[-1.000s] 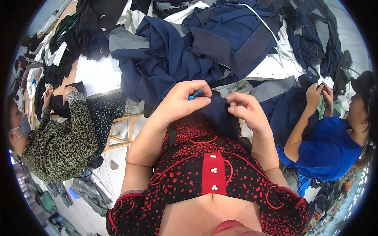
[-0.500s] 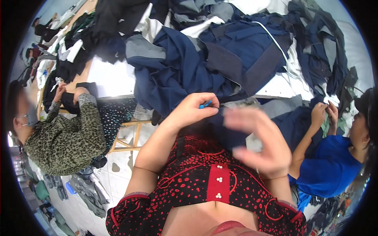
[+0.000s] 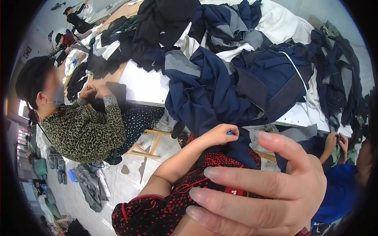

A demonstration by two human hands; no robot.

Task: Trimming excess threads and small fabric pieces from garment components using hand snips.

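My left hand (image 3: pixel 219 136) is closed round a small blue tool (image 3: pixel 230 132), of which only a short piece shows; its kind I cannot make out. That hand rests beside navy cloth (image 3: pixel 241 151), which hangs from the table over my lap. Large and close to the camera, my right hand (image 3: pixel 267 190) is raised with its fingers stretched apart and nothing in them. It covers much of my lap and some of the cloth. A heap of navy garments (image 3: pixel 202 84) with grey and dark panels lies just beyond my left hand.
A white cord (image 3: pixel 296 69) crosses the heap on the white tabletop (image 3: pixel 143 84). At left, a masked person in a leopard-print top (image 3: pixel 84 131) handles dark cloth. A person in blue (image 3: pixel 340 192) works at right. Wooden stool legs (image 3: pixel 151 143) and bagged bundles (image 3: pixel 88 185) stand left.
My right hand has risen from near my lap toward the camera, fingers spreading. The view has swung left and tilted. My left hand keeps its grip on the blue tool.
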